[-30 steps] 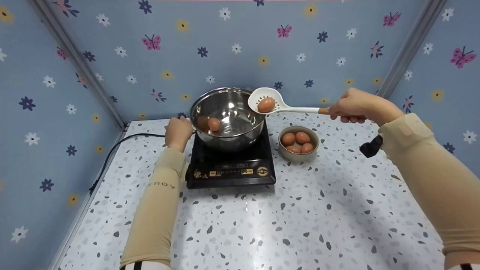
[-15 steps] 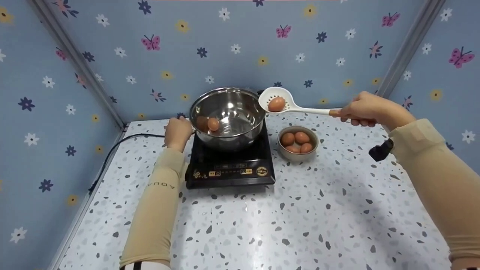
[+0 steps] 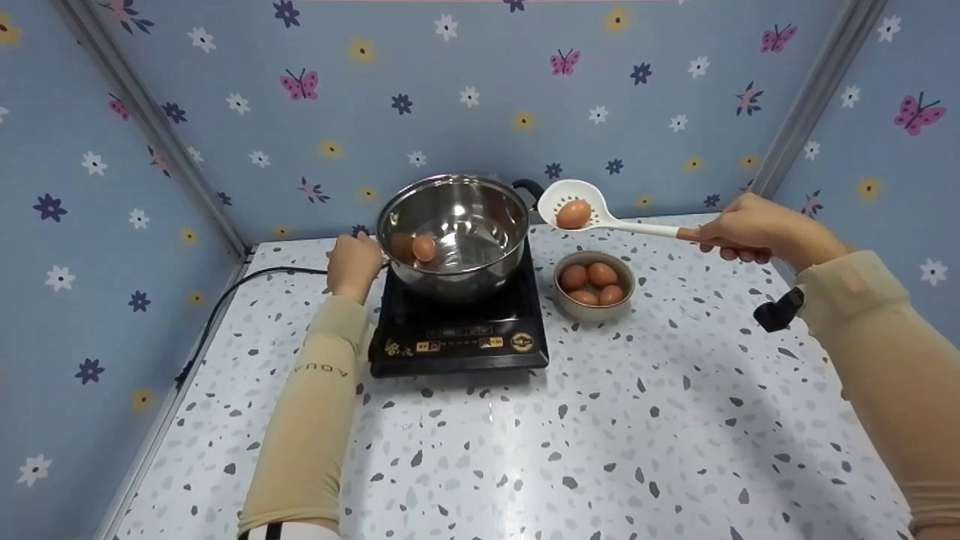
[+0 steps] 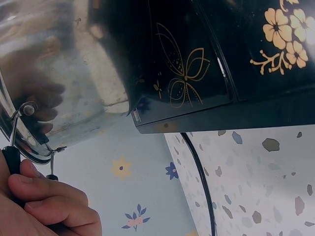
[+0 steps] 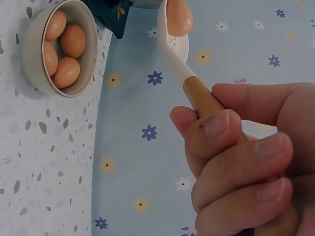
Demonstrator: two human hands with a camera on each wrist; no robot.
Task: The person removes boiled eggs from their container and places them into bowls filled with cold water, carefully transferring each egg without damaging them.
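Note:
My right hand (image 3: 757, 231) grips the wooden handle of a white slotted spoon (image 3: 566, 196), held level with the pot's rim and just right of it. One brown egg (image 3: 574, 214) lies in its perforated bowl. My left hand (image 3: 355, 264) holds the steel pot (image 3: 465, 281) by its black side handle (image 4: 12, 158), fingers curled round it in the left wrist view. Inside the pot, near its left wall, is another brown egg (image 3: 424, 247). Below the spoon and nearer to me, a beige bowl (image 3: 594, 311) holds several brown eggs (image 5: 73, 41).
Under the pot is a black induction cooker (image 3: 459, 352), its cord (image 3: 247, 277) running left along the speckled table (image 3: 480, 450). The pot's far black handle (image 3: 529, 187) sticks out at the right. Flower-patterned walls (image 3: 465, 90) enclose the back and sides.
My right hand has moved right and slightly toward me, carrying the spoon and egg from over the pot's right rim to beside it. My left hand stays on the handle.

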